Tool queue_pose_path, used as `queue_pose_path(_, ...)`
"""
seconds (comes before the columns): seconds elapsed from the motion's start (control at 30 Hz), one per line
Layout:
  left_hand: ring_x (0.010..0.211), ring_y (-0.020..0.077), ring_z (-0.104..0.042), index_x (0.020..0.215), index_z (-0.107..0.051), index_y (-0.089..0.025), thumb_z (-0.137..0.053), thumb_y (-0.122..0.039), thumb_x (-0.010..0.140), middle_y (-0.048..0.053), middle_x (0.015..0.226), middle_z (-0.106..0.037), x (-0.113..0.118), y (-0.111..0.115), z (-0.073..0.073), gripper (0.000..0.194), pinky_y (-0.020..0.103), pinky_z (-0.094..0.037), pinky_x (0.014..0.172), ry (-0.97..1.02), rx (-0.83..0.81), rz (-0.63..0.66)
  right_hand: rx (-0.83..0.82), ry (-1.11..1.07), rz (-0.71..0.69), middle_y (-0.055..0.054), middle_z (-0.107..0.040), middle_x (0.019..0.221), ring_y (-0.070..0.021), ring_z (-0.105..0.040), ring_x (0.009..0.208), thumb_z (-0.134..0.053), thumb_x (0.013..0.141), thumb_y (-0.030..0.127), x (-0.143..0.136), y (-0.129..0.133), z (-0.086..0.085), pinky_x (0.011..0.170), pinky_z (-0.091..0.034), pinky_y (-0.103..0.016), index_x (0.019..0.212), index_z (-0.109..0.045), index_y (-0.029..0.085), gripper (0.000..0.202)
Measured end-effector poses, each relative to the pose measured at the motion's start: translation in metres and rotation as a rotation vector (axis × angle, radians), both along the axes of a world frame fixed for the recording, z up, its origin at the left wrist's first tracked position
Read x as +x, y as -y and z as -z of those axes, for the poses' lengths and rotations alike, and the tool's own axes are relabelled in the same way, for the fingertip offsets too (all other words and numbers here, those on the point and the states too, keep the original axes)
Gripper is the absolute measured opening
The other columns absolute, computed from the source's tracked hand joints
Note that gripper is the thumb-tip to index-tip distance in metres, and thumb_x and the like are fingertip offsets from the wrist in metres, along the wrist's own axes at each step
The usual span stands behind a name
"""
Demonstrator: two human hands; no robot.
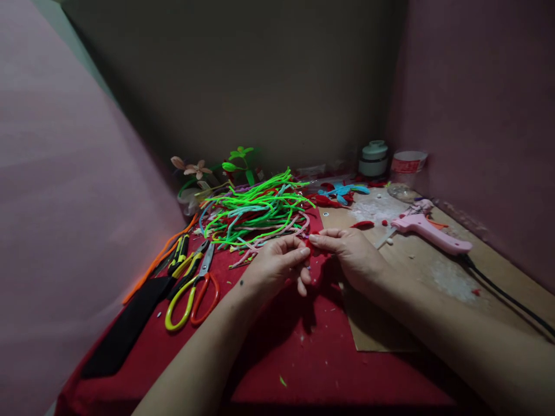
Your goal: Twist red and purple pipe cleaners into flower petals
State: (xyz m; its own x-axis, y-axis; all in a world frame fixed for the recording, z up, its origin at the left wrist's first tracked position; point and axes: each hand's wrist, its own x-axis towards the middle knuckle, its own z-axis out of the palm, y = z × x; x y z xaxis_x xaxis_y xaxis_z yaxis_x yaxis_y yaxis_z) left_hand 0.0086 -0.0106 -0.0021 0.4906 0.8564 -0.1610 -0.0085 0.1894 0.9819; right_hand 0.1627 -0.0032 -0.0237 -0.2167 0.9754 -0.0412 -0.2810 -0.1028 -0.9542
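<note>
Near the middle of the view, my left hand (288, 260) pinches a small red fuzzy piece (309, 244) between thumb and forefinger, its lower fingers loosely curled. My right hand (347, 248) has its thumb and fingertips closed on the same piece from the right. The fingertips hide most of it, and a tiny purple spot shows at its top. Just behind the hands lies a heap of green, pink, red and light blue fuzzy stems (260, 211).
Scissors (202, 294), pliers (186, 266) and a black strip (128, 329) lie left on the red cloth (277, 370). At right, a pink glue gun (431, 234) with a cable rests on a board (390, 341). Behind are fuzzy flowers (197, 169), a jar (373, 159) and a cup (407, 167).
</note>
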Motion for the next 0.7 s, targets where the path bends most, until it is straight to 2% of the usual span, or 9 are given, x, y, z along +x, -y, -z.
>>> queue_pose_path(0.2, 0.035, 0.0117, -0.054, 0.074, -0.047, -0.014, -0.056, -0.029, 0.076, 0.001, 0.048, -0.06, 0.0043, 0.0049, -0.0064, 0.017, 0.019, -0.04, 0.037, -0.188, 0.068, -0.07, -0.073, -0.009, 0.027, -0.001, -0.057, 0.054, -0.0083, -0.044, 0.043, -0.066, 0.065, 0.035, -0.0025, 0.0031, -0.0033, 0.043, -0.028, -0.024, 0.062, -0.058, 0.014, 0.022)
queue_pose_path(0.43, 0.034, 0.0106, -0.052, 0.067, -0.051, -0.013, -0.055, -0.023, 0.074, 0.001, 0.049, -0.06, -0.0011, 0.002, -0.004, 0.013, 0.019, -0.039, 0.035, -0.193, 0.105, -0.139, 0.008, 0.051, -0.034, 0.0, -0.056, 0.055, -0.0082, -0.044, 0.046, -0.065, 0.067, 0.036, -0.0007, -0.0003, -0.0009, 0.047, -0.03, -0.024, 0.063, -0.062, 0.013, 0.023)
queue_pose_path(0.6, 0.034, 0.0105, -0.053, 0.071, -0.054, -0.011, -0.054, -0.021, 0.074, 0.002, 0.05, -0.062, -0.0022, 0.0003, -0.0072, 0.01, 0.019, -0.041, 0.036, -0.23, 0.108, -0.166, 0.022, 0.195, -0.091, 0.004, -0.047, 0.043, -0.005, -0.036, 0.039, -0.065, 0.065, 0.025, 0.0025, -0.0013, -0.0065, 0.041, -0.025, -0.022, 0.058, -0.061, 0.012, 0.015)
queue_pose_path(0.7, 0.034, 0.0107, -0.054, 0.069, -0.053, -0.011, -0.054, -0.018, 0.073, 0.003, 0.05, -0.062, -0.0006, 0.0003, -0.0094, 0.008, 0.019, -0.041, 0.037, -0.251, 0.117, -0.173, -0.057, 0.121, -0.096, 0.004, -0.049, 0.042, -0.0061, -0.042, 0.037, -0.067, 0.062, 0.018, 0.0021, -0.0009, -0.0078, 0.04, -0.031, -0.021, 0.059, -0.058, 0.013, 0.01)
